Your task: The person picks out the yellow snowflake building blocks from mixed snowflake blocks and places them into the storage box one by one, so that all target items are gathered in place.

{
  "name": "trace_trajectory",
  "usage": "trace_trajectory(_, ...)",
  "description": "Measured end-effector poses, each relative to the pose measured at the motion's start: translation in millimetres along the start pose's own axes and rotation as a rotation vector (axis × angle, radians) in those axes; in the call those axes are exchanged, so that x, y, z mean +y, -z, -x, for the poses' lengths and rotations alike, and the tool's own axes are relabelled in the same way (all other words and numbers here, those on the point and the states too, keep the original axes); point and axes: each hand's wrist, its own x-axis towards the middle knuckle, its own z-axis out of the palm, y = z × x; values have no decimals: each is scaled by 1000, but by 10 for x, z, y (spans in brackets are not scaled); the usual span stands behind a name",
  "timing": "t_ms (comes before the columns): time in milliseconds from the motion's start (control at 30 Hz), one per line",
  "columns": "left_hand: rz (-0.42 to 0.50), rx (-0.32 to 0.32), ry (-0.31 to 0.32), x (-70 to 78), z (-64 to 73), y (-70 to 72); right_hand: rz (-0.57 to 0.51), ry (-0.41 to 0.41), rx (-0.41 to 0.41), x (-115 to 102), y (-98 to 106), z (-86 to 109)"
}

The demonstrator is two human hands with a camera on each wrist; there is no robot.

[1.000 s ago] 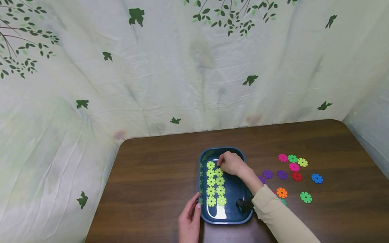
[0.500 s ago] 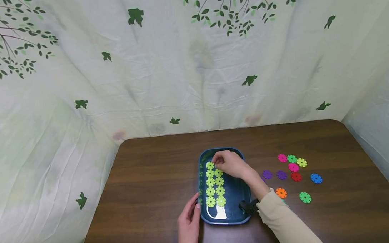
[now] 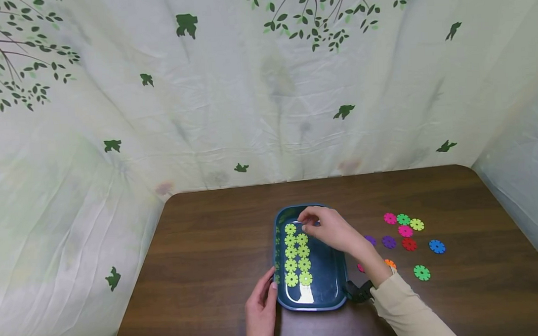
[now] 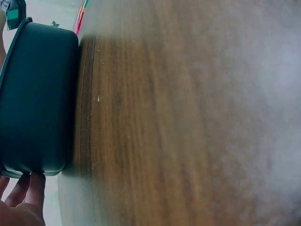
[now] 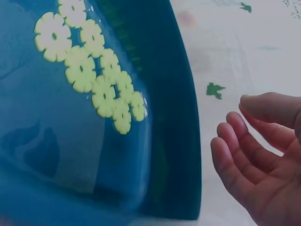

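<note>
A dark blue tray (image 3: 320,304) lies on the table, with several yellow-green flower-shaped discs (image 3: 291,251) in two columns along its left side. My right hand (image 3: 326,228) is over the tray's far part, near the top of the second column. In the right wrist view its fingers (image 5: 225,153) are loosely bent, the thumb apart from them, and nothing is held. My left hand (image 3: 261,306) touches the tray's left outer side. The left wrist view shows its fingertips (image 4: 35,188) against the tray wall (image 4: 40,94).
To the tray's right lie several loose flower discs, among them a blue disc (image 3: 437,246), a red disc (image 3: 409,244), a purple disc (image 3: 389,242) and a green disc (image 3: 421,273). My right forearm partly covers others. A patterned cloth (image 3: 267,113) hangs behind the brown table (image 3: 218,239).
My right hand goes a little left, then back right and slightly up, its fingers less bunched now. The forearm has shifted right. My left hand, tray and visible discs stay put.
</note>
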Motion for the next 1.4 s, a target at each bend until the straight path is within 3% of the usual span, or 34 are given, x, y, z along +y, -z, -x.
trace_trajectory(567, -4, 8, 14, 13, -3, 1, -3, -37, 134, 256, 219, 350)
trace_trajectory(1400, -19, -3, 32, 31, 1, 14, 141, -69, 266, 993, 537, 994)
